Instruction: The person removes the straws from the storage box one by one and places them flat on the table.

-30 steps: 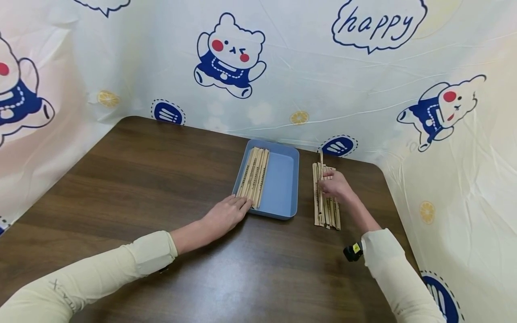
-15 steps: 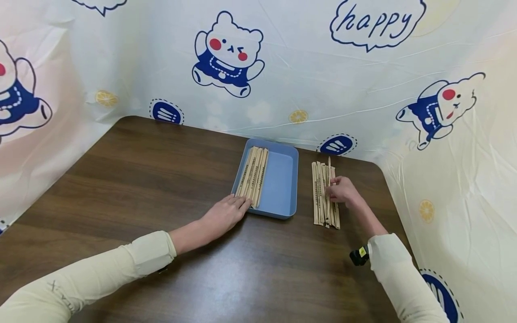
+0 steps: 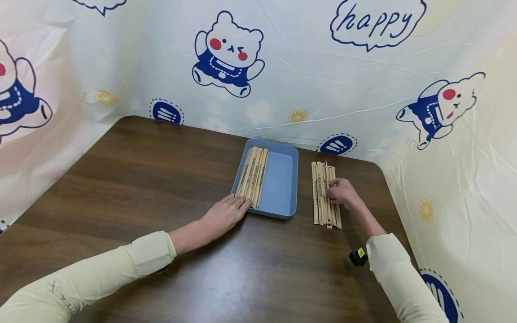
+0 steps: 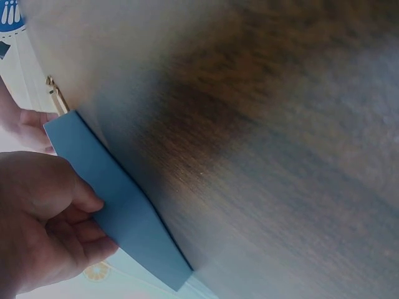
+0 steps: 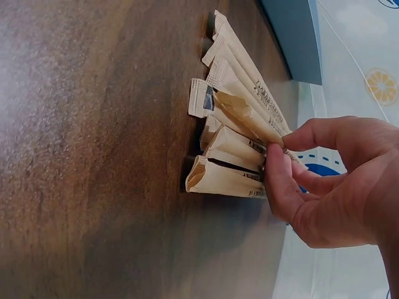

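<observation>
My left hand (image 3: pixel 226 215) holds the near left corner of a blue tray (image 3: pixel 280 179); the left wrist view shows its fingertips against the tray's outer wall (image 4: pixel 124 199). Inside the tray, along its left side, several paper-wrapped chopstick packets (image 3: pixel 253 175) lie side by side. To the right of the tray, more brown chopstick packets (image 3: pixel 317 193) lie in a row on the table. Over that row my right hand (image 3: pixel 342 192) pinches one chopstick packet (image 5: pixel 249 118) between thumb and fingers. This packet lies close over the others, its near end partly folded.
The brown wooden table (image 3: pixel 161 166) reaches up to a patterned cloth (image 3: pixel 282 67) behind and at the sides. A black wrist camera (image 3: pixel 358 256) hangs at my right cuff.
My right hand has moved slightly right and toward me with the chopstick packet, which has come down from its raised tilt onto the row. My left hand stays at the tray.
</observation>
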`<state>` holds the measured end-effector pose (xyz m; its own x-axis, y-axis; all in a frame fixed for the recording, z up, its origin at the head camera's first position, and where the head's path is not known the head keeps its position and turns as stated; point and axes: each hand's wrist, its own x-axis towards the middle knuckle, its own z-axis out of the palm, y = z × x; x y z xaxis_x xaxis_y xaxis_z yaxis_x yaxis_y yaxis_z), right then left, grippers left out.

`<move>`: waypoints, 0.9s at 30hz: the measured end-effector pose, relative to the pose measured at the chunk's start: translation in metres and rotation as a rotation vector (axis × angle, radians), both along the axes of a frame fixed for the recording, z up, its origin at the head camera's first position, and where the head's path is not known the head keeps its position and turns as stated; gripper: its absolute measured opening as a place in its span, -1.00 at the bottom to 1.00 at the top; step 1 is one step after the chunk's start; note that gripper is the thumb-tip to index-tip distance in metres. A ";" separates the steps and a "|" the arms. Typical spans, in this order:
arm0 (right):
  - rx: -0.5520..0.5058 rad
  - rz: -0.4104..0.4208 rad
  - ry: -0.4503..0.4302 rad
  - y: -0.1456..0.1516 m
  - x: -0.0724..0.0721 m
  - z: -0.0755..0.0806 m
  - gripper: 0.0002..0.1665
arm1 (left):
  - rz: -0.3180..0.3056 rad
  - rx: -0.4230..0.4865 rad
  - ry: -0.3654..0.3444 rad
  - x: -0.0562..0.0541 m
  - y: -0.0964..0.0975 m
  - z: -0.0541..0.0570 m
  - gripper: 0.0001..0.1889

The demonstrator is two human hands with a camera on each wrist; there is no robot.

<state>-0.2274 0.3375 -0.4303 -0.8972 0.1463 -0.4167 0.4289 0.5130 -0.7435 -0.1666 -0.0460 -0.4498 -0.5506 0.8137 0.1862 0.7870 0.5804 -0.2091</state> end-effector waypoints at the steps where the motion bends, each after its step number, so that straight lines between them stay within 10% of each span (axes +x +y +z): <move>1: 0.004 0.002 0.001 0.000 0.000 0.000 -0.40 | -0.001 -0.001 0.001 0.000 0.000 0.000 -0.54; 27: 0.068 -0.005 0.028 -0.008 -0.002 0.001 -0.52 | -0.014 0.022 0.011 0.000 -0.001 -0.001 -0.57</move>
<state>-0.2290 0.3292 -0.4298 -0.9077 0.1779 -0.3799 0.4108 0.5608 -0.7188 -0.1671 -0.0467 -0.4509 -0.5372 0.8169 0.2101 0.7929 0.5740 -0.2046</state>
